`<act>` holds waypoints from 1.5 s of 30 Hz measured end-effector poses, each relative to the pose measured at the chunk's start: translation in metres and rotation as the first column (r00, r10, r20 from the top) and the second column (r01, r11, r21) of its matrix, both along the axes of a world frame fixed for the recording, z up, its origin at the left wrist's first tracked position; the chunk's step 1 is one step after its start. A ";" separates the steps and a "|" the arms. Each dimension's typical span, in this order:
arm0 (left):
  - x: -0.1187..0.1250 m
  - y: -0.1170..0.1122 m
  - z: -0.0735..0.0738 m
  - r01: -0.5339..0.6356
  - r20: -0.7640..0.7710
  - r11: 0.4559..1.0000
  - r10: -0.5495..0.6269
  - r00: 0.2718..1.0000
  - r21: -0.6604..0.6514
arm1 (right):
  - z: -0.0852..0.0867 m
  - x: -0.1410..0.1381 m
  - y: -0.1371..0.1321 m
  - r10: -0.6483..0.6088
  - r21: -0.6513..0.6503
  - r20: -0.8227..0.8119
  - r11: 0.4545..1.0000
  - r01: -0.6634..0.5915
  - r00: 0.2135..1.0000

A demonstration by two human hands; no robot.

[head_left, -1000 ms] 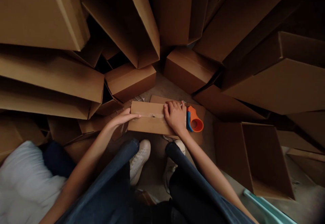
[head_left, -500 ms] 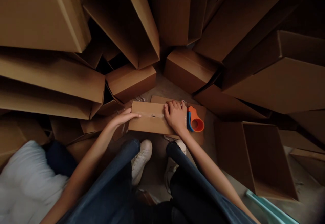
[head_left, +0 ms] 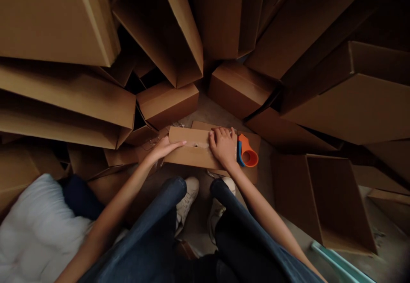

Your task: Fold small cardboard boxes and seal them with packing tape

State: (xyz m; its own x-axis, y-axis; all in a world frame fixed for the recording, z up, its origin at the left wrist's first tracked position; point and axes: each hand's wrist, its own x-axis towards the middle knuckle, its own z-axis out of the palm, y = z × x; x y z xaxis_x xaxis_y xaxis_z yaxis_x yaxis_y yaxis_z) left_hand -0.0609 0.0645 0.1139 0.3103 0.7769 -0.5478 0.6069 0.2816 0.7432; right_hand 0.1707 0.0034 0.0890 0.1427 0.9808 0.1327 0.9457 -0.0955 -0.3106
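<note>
Left hand (head_left: 165,148): open, flat, fingers extended over left end of cardboard box (head_left: 188,155). Right hand (head_left: 224,146): open, fingers spread, pressing box top beside clear tape strip (head_left: 201,145). Orange-and-blue tape dispenser (head_left: 247,154) just right of hand, on flat cardboard sheet (head_left: 253,179), under box. Brown cartons (head_left: 169,105) piled beyond.

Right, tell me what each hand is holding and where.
Neither grips anything: the left hand and right hand lie open on top of the cardboard box.
</note>
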 end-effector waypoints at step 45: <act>0.030 -0.033 -0.022 0.061 -0.322 0.822 0.152 0.934 0.566 | -0.001 -0.003 -0.010 0.031 0.017 0.005 0.999 -0.031 1.000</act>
State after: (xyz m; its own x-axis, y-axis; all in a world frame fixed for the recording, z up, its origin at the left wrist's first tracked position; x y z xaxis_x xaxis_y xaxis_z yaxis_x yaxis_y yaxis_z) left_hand -0.0311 0.0310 0.0922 0.1453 0.9864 -0.0763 0.8452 -0.0836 0.5278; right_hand 0.1681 -0.0062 0.0883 0.1115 0.9824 0.1499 0.9496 -0.0609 -0.3076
